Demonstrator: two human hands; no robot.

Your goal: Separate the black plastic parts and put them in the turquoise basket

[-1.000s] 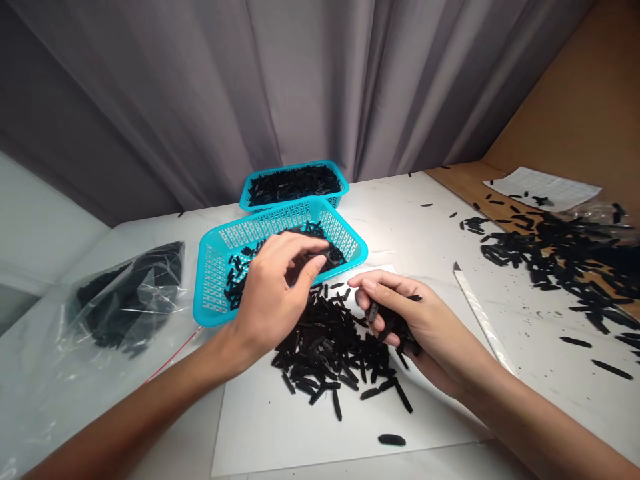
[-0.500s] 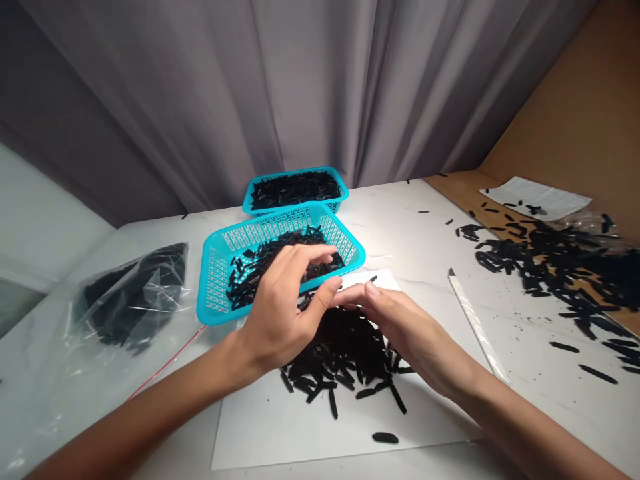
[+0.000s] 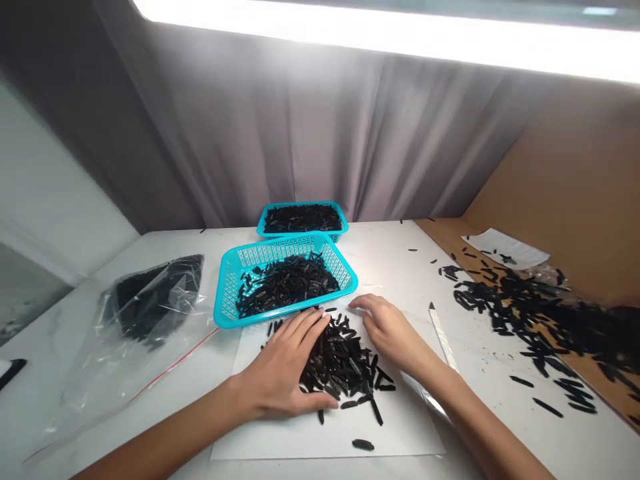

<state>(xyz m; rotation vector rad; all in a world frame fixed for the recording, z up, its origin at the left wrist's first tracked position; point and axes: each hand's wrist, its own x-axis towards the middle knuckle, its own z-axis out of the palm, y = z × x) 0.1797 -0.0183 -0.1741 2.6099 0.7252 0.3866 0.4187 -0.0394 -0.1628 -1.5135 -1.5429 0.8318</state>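
A heap of black elongated pieces [image 3: 345, 363] lies on a white sheet [image 3: 280, 440]. My left hand [image 3: 287, 367] rests palm down over the heap's left side, fingers stretched toward the basket and thumb apart. At the heap's upper right, my right hand [image 3: 393, 330] hovers or rests with fingers curved and spread, and nothing shows in it. Just beyond my hands, a blue perforated basket [image 3: 227, 319] holds many similar black pieces. One lone piece [image 3: 363, 444] lies near the sheet's front edge.
Behind stands a second blue basket [image 3: 345, 223], full of black pieces. A clear bag [image 3: 155, 300] with black contents lies left. A white-handled knife [image 3: 443, 337] lies right, before scattered black pieces [image 3: 520, 300] and a paper [image 3: 505, 250]. A bright lamp [image 3: 350, 33] crosses the top.
My hands have moved apart; the left has come down flat onto the heap, and the right has shifted rightward. The view has tilted up, showing the lamp.
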